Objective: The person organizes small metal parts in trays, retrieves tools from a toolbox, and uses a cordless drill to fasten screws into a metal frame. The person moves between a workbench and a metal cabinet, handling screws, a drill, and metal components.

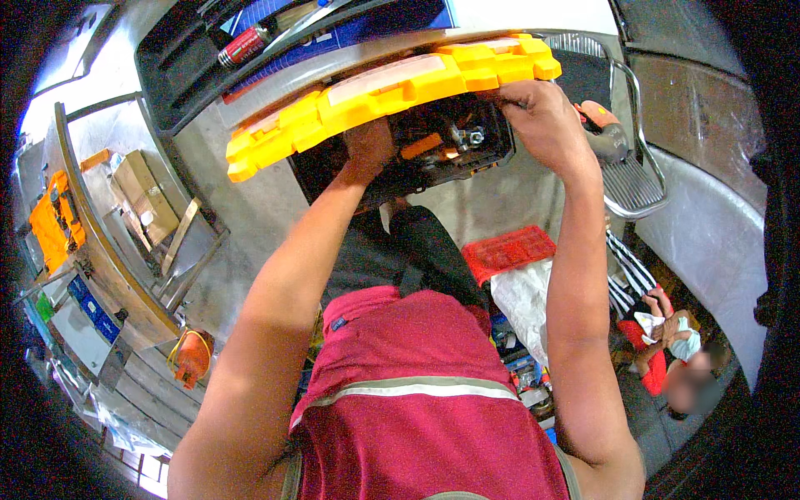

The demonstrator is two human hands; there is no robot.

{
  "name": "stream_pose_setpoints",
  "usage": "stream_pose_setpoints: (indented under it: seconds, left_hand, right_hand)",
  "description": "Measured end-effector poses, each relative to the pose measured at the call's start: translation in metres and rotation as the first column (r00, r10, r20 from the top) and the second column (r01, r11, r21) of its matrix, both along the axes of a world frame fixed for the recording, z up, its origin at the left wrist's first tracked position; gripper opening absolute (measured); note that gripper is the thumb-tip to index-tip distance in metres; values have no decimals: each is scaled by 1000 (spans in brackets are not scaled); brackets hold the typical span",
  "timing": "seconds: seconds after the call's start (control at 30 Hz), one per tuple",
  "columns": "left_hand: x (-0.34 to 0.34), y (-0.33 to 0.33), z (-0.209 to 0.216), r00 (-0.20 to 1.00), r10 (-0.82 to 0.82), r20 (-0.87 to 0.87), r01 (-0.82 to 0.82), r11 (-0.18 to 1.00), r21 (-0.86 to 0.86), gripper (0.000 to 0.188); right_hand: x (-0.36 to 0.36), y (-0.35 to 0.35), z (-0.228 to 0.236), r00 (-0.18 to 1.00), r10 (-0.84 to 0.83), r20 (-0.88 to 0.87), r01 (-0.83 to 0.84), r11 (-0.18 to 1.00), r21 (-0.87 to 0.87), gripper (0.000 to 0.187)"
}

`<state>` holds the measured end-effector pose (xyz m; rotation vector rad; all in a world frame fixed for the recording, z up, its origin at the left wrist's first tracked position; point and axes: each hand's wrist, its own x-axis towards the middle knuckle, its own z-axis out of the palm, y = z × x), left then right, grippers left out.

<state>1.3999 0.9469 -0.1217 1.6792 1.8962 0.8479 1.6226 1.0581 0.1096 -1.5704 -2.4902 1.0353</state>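
Observation:
A toolbox with a yellow lid [392, 87] and a black body [333, 171] is raised in front of me, below the table edge. Its lid is lifted, and inside lie an orange piece [421, 147] and several metal fittings [468, 136]. My left hand [369, 146] reaches into the box under the lid; its fingers are hidden there. At the right end, my right hand [543, 121] is closed, its fingers curled round the toolbox edge just under the lid.
Ahead, a black tray [171, 83] and a red can [244, 46] lie on the table. A metal-framed chair [637, 187] with an orange-and-grey power tool [604, 129] stands right. A workbench with a cardboard box [146, 196] is left. Near my legs is a red crate [510, 250]. Another person [667, 342] sits at right.

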Motion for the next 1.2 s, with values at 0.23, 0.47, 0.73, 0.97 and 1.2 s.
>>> stream_pose_setpoints:
  seconds: [0.23,0.47,0.73,0.97,1.2]
  left_hand:
    - [-18,-30,32,962,-267,-53,212,856,-471,62]
    - [-63,-132,83,889,-398,-228,290,873,-392,57]
    - [-65,-150,83,861,-502,-78,380,738,-557,60]
    - [-56,-133,95,884,-447,-139,360,839,-407,56]
    - [-44,-128,93,882,-444,-159,332,823,-461,53]
  right_hand:
    - [-3,-3,5,999,-36,-15,36,999,-16,19]
    - [-4,-3,7,997,-71,-40,70,997,-41,18]
    - [-1,-2,6,1000,-16,8,16,1000,-14,23]
    - [2,-4,-2,999,-35,-8,35,998,-47,25]
    - [3,-7,-6,995,-31,-94,32,999,5,20]
